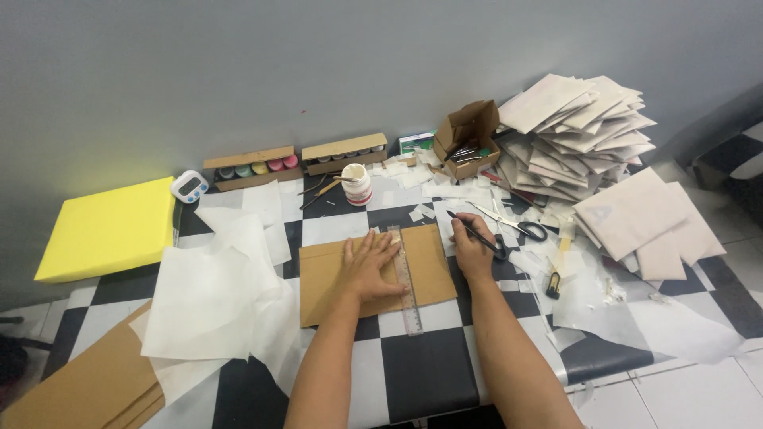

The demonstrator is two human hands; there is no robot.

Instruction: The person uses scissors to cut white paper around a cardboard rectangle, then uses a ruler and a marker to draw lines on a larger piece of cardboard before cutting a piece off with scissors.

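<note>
Brown cardboard sheet shown flat on the checkered black-and-white floor, taken here as landmark; a clear ruler is laid lengthwise across its right half. The left hand is spread open, palm down, pressing sheet and ruler together; the right hand, at the sheet's right edge, is closed around a dark pen-like tool. The sheet is judged light, stiff and liable to slide, so best steadied by flat pressure beside the ruler; the ruler is thin and slippery. Left of the sheet: loose white tissue sheets and a yellow foam block; right of it: scissors, paper scraps, a pile of envelopes; behind it: a white jar, paint-pot trays, a plain grey wall.
</note>
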